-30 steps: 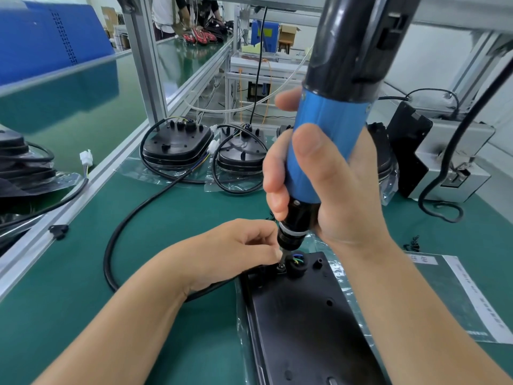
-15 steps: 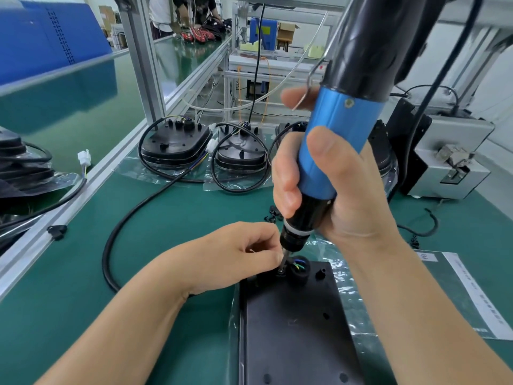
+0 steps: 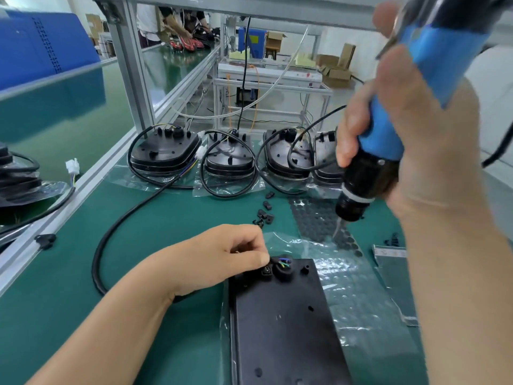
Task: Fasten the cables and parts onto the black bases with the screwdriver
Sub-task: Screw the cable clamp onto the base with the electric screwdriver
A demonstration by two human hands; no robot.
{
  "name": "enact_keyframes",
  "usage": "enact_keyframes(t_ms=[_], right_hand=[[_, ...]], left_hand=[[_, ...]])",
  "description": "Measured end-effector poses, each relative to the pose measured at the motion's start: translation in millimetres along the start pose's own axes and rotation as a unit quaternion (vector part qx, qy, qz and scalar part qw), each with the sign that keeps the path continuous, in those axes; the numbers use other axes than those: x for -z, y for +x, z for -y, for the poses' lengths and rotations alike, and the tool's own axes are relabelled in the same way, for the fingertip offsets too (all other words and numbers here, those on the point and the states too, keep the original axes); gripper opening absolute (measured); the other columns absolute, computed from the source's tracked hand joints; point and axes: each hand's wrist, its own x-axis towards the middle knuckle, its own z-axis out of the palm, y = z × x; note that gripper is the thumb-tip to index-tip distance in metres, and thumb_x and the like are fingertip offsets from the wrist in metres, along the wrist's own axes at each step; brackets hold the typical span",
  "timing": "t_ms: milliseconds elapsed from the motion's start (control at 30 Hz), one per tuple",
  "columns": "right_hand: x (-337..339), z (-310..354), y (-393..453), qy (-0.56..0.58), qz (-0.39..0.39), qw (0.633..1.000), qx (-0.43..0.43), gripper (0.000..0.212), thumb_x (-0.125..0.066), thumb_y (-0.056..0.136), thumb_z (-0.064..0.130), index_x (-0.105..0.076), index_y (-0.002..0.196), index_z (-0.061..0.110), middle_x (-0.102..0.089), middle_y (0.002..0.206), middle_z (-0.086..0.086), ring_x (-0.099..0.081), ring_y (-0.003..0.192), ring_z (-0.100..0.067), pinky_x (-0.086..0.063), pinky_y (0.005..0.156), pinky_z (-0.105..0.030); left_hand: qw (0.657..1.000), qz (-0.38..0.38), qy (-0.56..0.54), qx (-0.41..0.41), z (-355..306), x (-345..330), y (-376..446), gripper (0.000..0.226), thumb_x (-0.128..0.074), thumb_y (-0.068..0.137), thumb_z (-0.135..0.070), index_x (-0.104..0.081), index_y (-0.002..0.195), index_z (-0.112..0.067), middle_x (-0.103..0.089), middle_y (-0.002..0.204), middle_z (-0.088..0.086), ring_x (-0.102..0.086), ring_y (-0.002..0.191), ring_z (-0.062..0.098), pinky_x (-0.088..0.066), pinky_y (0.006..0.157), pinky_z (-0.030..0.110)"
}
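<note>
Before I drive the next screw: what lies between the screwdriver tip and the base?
In the head view, clear bubble wrap spreads between the screwdriver tip and the black base.

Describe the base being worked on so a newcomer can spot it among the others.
On the green mat, find the left hand; its fingers sit at the far edge of the flat rectangular black base lying on bubble wrap. Unlike the rounded bases lined up at the back, it lies nearest the person, with coloured wires showing.

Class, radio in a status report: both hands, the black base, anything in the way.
Right hand grips screwdriver, bit raised off base. Left hand pinches cable clamp on black base. Loose clips beyond, nothing blocking.
</note>
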Motion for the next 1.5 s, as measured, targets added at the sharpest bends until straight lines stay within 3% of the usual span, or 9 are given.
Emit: enact_keyframes(t_ms=[133,333,533,667,833,1000,1100,1200,1500], right_hand=[[52.0,-18.2,-23.5,-0.142,-0.117,0.98,-0.068,0.035,-0.071,0.079,0.039,-0.055,0.1,0.015,-0.057,0.056,0.003,-0.05,0.042,-0.02,-0.044,0.046,-0.026],[122.1,-44.6,-45.2,-0.147,-0.256,0.942,-0.16,0.034,-0.073,0.083,0.036,-0.053,0.095,0.011,-0.057,0.054,0.001,-0.05,0.041,-0.017,-0.044,0.043,-0.025],[147.3,-63.1,-56.4,-0.11,-0.308,0.919,-0.22,0.032,-0.069,0.088,0.04,-0.056,0.099,0.012,-0.059,0.062,-0.001,-0.054,0.044,-0.015,-0.048,0.043,-0.024],[153.9,-75.1,-69.9,-0.129,-0.304,0.902,-0.276,0.017,-0.059,0.096,0.025,-0.054,0.103,0.01,-0.061,0.078,-0.011,-0.061,0.056,-0.017,-0.054,0.054,-0.029],[148.8,-68.4,-81.3,-0.396,-0.281,0.815,-0.318,0.034,-0.058,0.093,0.031,-0.049,0.119,0.011,-0.06,0.101,-0.009,-0.053,0.071,-0.013,-0.035,0.056,-0.026],[107.0,-60.8,-100.6,-0.66,-0.189,0.711,-0.152,0.033,-0.064,0.086,0.018,-0.059,0.117,0.006,-0.064,0.105,-0.014,-0.058,0.093,-0.036,-0.046,0.075,-0.043],[86.9,-71.9,-106.5,-0.587,0.003,0.786,-0.193,0.029,-0.061,0.092,0.022,-0.064,0.12,0.015,-0.065,0.116,-0.004,-0.055,0.11,-0.027,-0.044,0.092,-0.039],[82.3,-87.8,-107.9,-0.568,0.137,0.765,-0.27,0.044,-0.06,0.093,0.039,-0.054,0.135,0.027,-0.057,0.132,0.003,-0.047,0.124,-0.021,-0.04,0.102,-0.036],[77.3,-88.8,-103.0,-0.489,0.039,0.847,-0.204,0.026,-0.069,0.088,0.032,-0.069,0.113,0.025,-0.064,0.11,0.009,-0.055,0.108,-0.011,-0.044,0.093,-0.029]], left_hand=[[1.0,-0.019,-0.008,0.012,-0.4,0.0,-1.5,0.029,-0.061,0.077,-0.051,-0.062,0.083,-0.023,-0.067,0.1,0.008,-0.058,0.086,0.025,-0.047,0.091,0.047],[0.999,-0.024,0.016,0.042,-9.2,-1.5,3.9,0.035,-0.062,0.069,-0.055,-0.061,0.076,-0.021,-0.064,0.096,0.015,-0.051,0.079,0.012,-0.044,0.084,0.042],[0.996,-0.02,0.06,0.064,-23.9,2.5,10.8,0.013,-0.066,0.089,-0.035,-0.069,0.081,-0.025,-0.064,0.074,-0.009,-0.051,0.069,0.005,-0.043,0.075,0.029],[0.98,-0.117,0.123,0.107,-37.7,-8.0,44.4,0.021,-0.063,0.089,-0.032,-0.071,0.079,-0.016,-0.074,0.082,-0.001,-0.062,0.07,0.018,-0.052,0.071,0.032],[0.956,-0.15,0.17,0.189,-49.6,-31.3,100.8,0.019,-0.055,0.093,-0.023,-0.054,0.08,-0.01,-0.057,0.078,0.011,-0.05,0.067,0.022,-0.044,0.06,0.026],[0.93,-0.157,-0.149,0.297,-46.6,-45.8,131.9,0.02,-0.057,0.091,0.003,-0.045,0.077,-0.005,-0.052,0.082,0.018,-0.05,0.054,0.022,-0.041,0.044,0.025],[0.907,-0.147,-0.218,0.33,-45.8,-46.9,136.1,0.014,-0.065,0.087,0.0,-0.052,0.09,-0.003,-0.059,0.101,0.023,-0.057,0.058,0.015,-0.029,0.031,0.015],[0.896,-0.08,-0.261,0.35,-47.7,-45.4,133.3,0.011,-0.063,0.09,-0.002,-0.054,0.085,-0.005,-0.062,0.082,0.013,-0.042,0.055,0.004,-0.021,0.031,0.012],[0.953,0.017,-0.198,0.23,-61.0,-42.0,111.8,0.018,-0.062,0.089,-0.002,-0.057,0.075,-0.011,-0.052,0.064,-0.001,-0.042,0.049,0.003,-0.021,0.041,0.014]])
